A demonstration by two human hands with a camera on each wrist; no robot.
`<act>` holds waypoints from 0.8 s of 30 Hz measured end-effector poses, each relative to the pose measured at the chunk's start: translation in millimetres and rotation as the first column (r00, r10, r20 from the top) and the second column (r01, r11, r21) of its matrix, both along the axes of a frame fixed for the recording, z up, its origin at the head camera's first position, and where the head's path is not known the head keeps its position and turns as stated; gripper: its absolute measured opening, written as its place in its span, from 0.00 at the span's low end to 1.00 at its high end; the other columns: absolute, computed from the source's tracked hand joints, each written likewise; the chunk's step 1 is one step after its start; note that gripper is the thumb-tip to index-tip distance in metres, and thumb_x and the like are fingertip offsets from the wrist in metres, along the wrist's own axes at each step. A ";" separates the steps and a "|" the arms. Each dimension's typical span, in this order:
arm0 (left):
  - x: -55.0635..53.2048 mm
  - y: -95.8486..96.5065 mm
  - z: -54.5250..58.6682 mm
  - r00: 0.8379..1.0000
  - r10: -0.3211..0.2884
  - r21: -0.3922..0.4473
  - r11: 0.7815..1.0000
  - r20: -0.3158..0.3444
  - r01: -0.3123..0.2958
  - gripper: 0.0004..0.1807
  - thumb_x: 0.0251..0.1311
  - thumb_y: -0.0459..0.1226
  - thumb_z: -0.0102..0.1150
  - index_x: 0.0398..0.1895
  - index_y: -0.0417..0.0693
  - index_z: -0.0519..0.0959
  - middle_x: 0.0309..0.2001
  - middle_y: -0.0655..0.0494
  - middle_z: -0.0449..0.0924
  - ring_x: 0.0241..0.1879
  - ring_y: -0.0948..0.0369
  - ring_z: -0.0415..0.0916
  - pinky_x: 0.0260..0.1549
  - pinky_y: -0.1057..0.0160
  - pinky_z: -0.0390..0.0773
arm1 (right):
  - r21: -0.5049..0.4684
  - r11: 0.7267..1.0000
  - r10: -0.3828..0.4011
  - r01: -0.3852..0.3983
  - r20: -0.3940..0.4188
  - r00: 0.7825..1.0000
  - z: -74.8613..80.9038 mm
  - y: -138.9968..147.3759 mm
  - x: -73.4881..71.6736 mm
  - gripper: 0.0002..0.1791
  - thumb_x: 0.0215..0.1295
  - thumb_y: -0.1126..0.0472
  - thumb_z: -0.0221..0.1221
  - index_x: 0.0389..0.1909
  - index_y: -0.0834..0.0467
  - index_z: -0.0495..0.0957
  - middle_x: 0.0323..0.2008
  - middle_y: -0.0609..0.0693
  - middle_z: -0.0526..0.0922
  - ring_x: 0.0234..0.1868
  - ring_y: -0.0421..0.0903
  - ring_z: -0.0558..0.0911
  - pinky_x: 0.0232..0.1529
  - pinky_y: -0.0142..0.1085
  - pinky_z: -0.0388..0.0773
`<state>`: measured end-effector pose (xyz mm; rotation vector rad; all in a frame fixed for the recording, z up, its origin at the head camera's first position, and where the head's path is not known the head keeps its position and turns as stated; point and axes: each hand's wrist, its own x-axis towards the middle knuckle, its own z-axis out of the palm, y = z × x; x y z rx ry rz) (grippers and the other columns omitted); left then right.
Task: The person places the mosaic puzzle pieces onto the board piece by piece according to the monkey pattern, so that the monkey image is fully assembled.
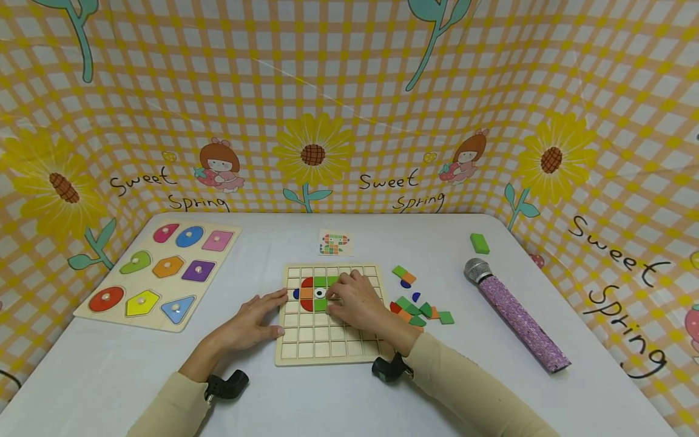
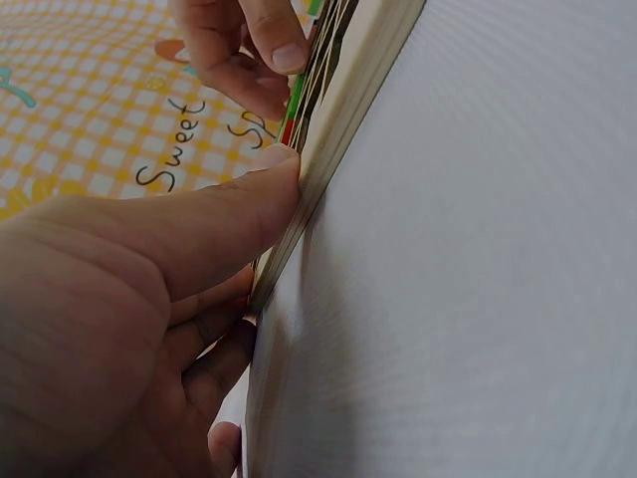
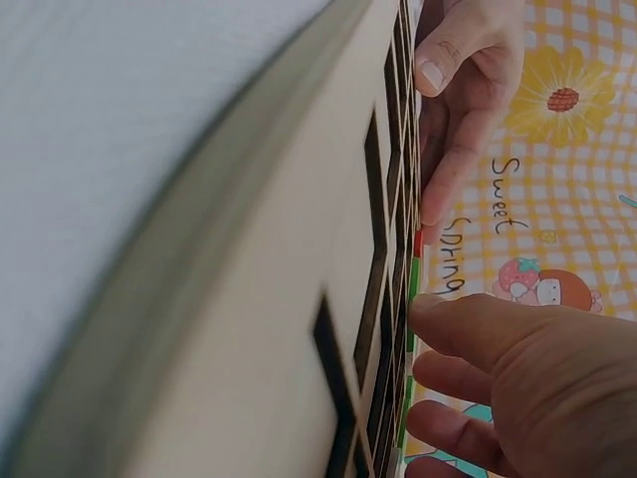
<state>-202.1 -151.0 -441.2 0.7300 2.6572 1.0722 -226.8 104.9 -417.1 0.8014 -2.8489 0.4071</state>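
The grid board [image 1: 322, 350] lies on the desk [image 1: 306, 400]. The left hand [image 1: 248, 325] touches its left edge, thumb and fingers wide apart. The right hand [image 1: 357, 303] bends over the bright pieces [image 1: 307, 283] on the board; I cannot tell if it pinches one. Loose pieces [image 1: 404, 303] lie to the right.

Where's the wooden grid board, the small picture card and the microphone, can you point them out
Wooden grid board [image 1: 322, 334]: head view, on a bare cell.
Picture card [image 1: 335, 244]: head view, on its printed design.
Microphone [image 1: 520, 321]: head view, mid-handle.
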 end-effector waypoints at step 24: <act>0.3 -1.8 -0.3 0.999 -0.020 -0.007 1.000 -0.029 0.019 0.37 0.57 0.40 0.62 0.68 0.37 0.61 0.73 0.44 0.53 0.73 0.43 0.48 0.70 0.37 0.40 | -0.019 0.999 -0.035 0.034 -0.044 0.998 12.8 73.9 7.8 0.13 0.52 0.53 0.68 0.38 0.53 0.84 0.38 0.48 0.80 0.36 0.43 0.67 0.37 0.34 0.63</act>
